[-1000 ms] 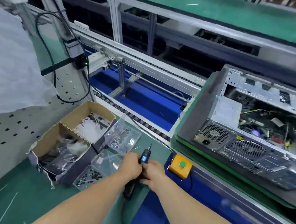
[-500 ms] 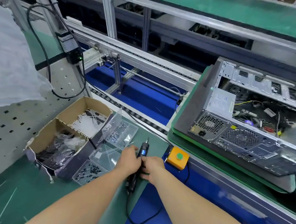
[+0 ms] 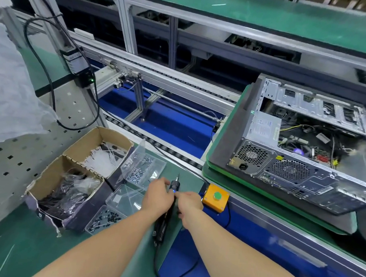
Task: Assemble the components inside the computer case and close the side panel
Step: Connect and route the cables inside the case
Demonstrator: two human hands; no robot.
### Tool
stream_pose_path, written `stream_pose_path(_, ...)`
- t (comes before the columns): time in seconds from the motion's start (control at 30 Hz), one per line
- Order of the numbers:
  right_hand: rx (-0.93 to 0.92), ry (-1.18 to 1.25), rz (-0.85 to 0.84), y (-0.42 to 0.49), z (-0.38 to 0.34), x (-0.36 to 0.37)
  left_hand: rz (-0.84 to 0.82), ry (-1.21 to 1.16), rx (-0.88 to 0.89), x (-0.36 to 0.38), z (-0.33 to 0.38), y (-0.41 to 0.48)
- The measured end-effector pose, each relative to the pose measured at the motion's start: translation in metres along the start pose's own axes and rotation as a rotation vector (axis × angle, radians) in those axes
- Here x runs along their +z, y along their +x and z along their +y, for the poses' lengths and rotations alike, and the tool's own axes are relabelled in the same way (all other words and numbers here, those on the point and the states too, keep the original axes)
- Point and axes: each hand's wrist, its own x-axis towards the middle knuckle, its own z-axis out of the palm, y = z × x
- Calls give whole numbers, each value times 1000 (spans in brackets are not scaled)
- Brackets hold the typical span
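**Here: both hands on the driver, the open case off to the right**

Over at the right, the computer case lies on its side with the open side up. Cables and boards show inside it, and its rear fan grilles face the person. It rests on a dark pad set on a green pallet on the conveyor line. No side panel covers the opening.

Well apart from the case, low in the middle of the view, both hands meet on an electric screwdriver. The left hand is wrapped over the tool's body. The right hand has its fingers curled in against the blue-lit collar, pinching it there. The bit points up and away from the person, and the black cord trails back off the bench edge.

Just beside the right hand sits an orange button box with a green button on top. To the left of the hands stand clear plastic trays of screws, and beyond them a divided cardboard box holding white and dark ties. All of it sits on the green bench mat.
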Motion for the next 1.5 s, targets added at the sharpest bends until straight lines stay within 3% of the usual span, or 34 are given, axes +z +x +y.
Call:
stream_pose_path(0.13, -209, 161, -19, -23, -36, -6, 251, -220, -11, -21, 51, -1)
stream_pose_path(0.23, -425, 183, 46, -44, -80, -26, 332, -444, 19, -35, 106, 5)
stream_pose_path(0.4, -706, 247, 176, -69, -151, -97, 317, -637, 238, -48, 210, 11)
stream_pose_path(0.57, -833, 198, 303, -69, -186, -193, 180, -681, 422, -23, 298, 5)
stream_pose_path(0.8, -776, 43, 422, -24, -198, -324, -63, -581, 468, 51, 386, 10)
stream_pose_path(0.97, -548, -187, 392, 31, -194, -389, -194, -377, 392, 102, 422, 29)
stream_pose_path(1.13, -364, -394, 356, 63, -182, -406, -250, -119, 360, 145, 442, 39)
stream_pose_path(1.27, -328, -289, 309, 79, -178, -411, -208, -133, 360, 166, 455, 36)
stream_pose_path(1.5, -482, 23, 354, 72, -194, -429, -33, -483, 523, 174, 502, 28)
